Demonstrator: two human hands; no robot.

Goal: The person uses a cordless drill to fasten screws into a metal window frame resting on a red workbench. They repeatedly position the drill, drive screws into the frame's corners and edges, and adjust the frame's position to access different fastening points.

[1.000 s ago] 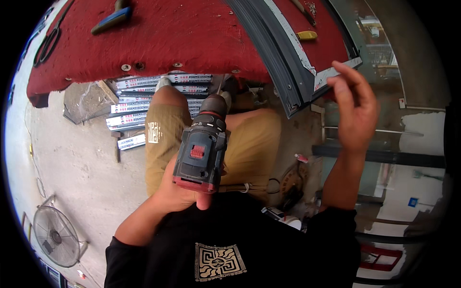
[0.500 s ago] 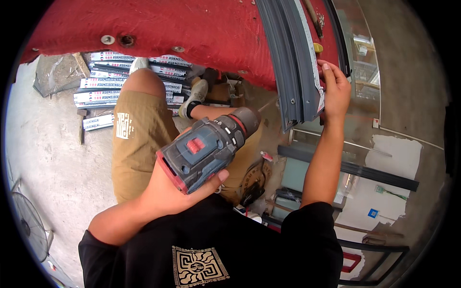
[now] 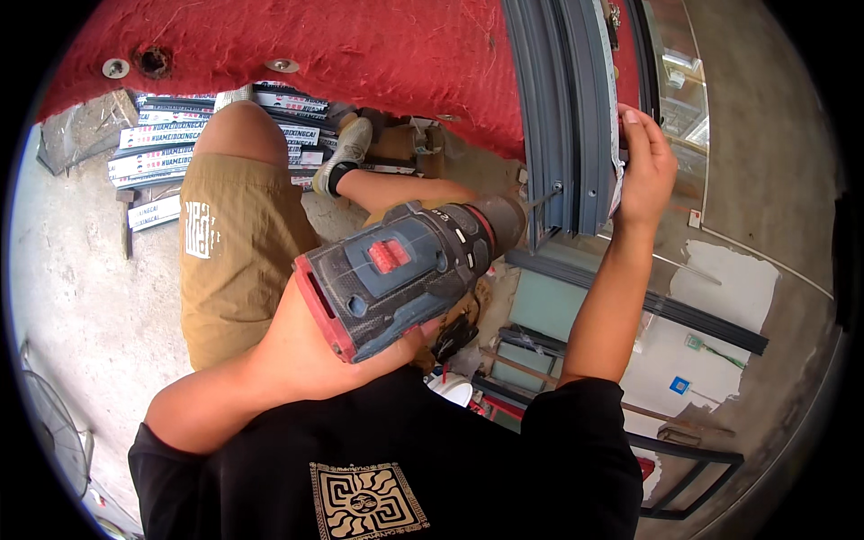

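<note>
In my left hand (image 3: pixel 297 351) is a cordless drill (image 3: pixel 405 261), dark grey and blue with red parts. My fingers wrap round its grip beneath the body. Its thin bit points up and right, with the tip at a small screw or hole near the end of a grey metal profile (image 3: pixel 543 117). Whether the tip is inside cannot be made out. Several such profiles lie side by side on the red-covered bench (image 3: pixel 387 54), their ends sticking out past its edge. My right hand (image 3: pixel 646 171) is closed on the outer right edge of these profiles, fingertips partly hidden.
Wrapped profiles (image 3: pixel 171 160) are stacked on the floor beyond my legs. A fan (image 3: pixel 56 432) stands at the lower left. Glass panes (image 3: pixel 549 301), dark bars (image 3: pixel 711 326) and a black frame (image 3: pixel 693 486) lie at the right. Metal discs (image 3: pixel 283 66) stud the bench's edge.
The drill has moved right and its bit now meets the profile's end. My right hand stays at the profiles' edge. The whole view has shifted slightly.
</note>
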